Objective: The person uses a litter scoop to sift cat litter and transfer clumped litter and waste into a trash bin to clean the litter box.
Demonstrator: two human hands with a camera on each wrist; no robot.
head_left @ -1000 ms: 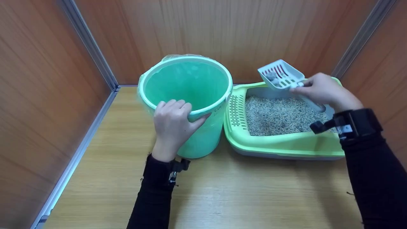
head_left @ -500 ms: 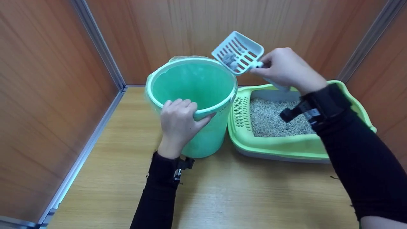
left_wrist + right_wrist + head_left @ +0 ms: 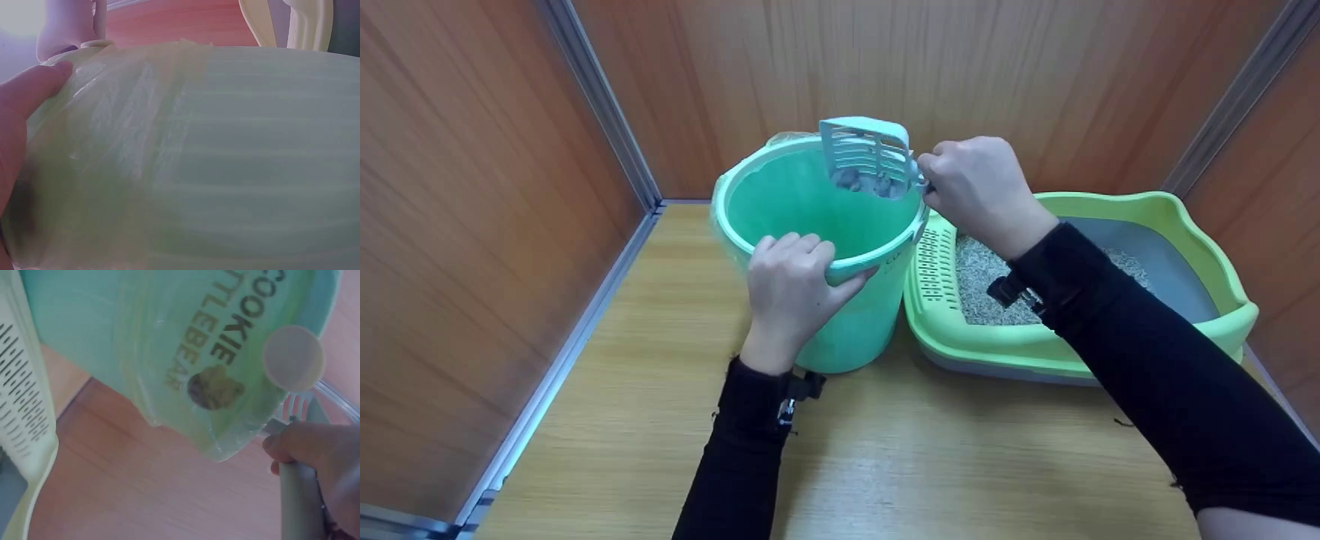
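Observation:
My left hand [image 3: 793,292] grips the near rim of a green trash bin [image 3: 847,334], thumb along the outside. A clear plastic liner [image 3: 129,124] hangs over the bin's outer wall in the left wrist view. High over the bin's right side, my right hand [image 3: 979,187] holds a pale blue slotted litter scoop [image 3: 864,135] by its handle [image 3: 298,500]. The scoop is tilted on its side, and grey clumps [image 3: 877,182] lie along its lower edge. Printed lettering and a bear picture [image 3: 216,388] show on the bin in the right wrist view.
Right of the bin stands a litter box [image 3: 1005,345] with a lime green rim and grey base, holding grey litter [image 3: 986,289]. My right forearm crosses over it. Wood panels [image 3: 885,67] with metal edging enclose the wooden floor [image 3: 885,465] at the back and sides.
My right hand has carried the scoop leftward from above the litter box to over the bin and turned it onto its side. My left hand keeps its grip on the rim.

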